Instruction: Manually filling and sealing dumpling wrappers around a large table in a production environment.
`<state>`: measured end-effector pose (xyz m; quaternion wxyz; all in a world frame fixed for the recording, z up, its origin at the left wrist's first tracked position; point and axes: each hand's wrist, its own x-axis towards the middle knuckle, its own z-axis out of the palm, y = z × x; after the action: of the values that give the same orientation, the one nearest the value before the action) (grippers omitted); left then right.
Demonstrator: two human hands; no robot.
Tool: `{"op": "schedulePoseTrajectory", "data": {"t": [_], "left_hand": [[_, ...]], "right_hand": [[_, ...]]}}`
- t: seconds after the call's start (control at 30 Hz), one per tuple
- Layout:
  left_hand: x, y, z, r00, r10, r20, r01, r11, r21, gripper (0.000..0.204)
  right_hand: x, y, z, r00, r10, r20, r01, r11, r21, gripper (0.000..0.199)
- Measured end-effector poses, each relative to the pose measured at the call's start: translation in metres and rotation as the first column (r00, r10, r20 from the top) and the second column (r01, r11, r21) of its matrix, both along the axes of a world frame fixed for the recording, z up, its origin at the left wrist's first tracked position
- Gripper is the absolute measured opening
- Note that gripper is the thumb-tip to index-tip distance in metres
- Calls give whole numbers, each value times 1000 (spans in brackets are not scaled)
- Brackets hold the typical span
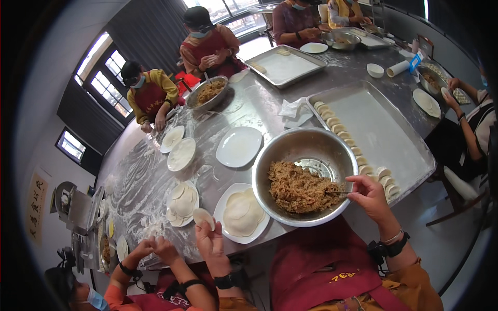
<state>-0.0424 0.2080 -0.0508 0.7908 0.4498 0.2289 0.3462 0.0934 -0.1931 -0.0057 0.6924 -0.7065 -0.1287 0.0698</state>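
My left hand [210,241] holds a round dumpling wrapper [203,215] upright in its fingers, beside a white plate [220,210] stacked with wrappers [241,213]. Over the right rim of a large steel bowl [303,137], my right hand [371,194] pinches a slim-handled utensil [338,192]. The utensil's far end is sunk in the brown minced filling [298,186], so its kind does not show. Behind the bowl and to its right, a metal tray [384,129] carries a curved row of folded dumplings [342,136], with several more near its close edge.
At my left, a co-worker's hands [158,249] work over the floured table [145,181]. Plates of wrappers [182,202], a white square plate [238,146] and a folded tissue [293,107] lie around. Other people sit or stand across the table, near a second filling bowl [207,93] and tray [285,67].
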Motion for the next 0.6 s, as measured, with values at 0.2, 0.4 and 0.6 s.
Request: {"op": "schedulePoseTrajectory", "data": {"t": [0.2,0.4,0.6], "left_hand": [[2,-35,-24,984,-38,176,124,851,-511,35],[16,-65,-1,996,-49,75,65,969,-239,37],[13,-66,1,997,-61,-53,60,998,-24,39]], "right_hand": [[8,27,13,919,108,379,2,960,-280,9],[-1,25,14,908,101,406,75,915,-397,7],[-4,21,12,839,122,531,161,875,-456,11]]}}
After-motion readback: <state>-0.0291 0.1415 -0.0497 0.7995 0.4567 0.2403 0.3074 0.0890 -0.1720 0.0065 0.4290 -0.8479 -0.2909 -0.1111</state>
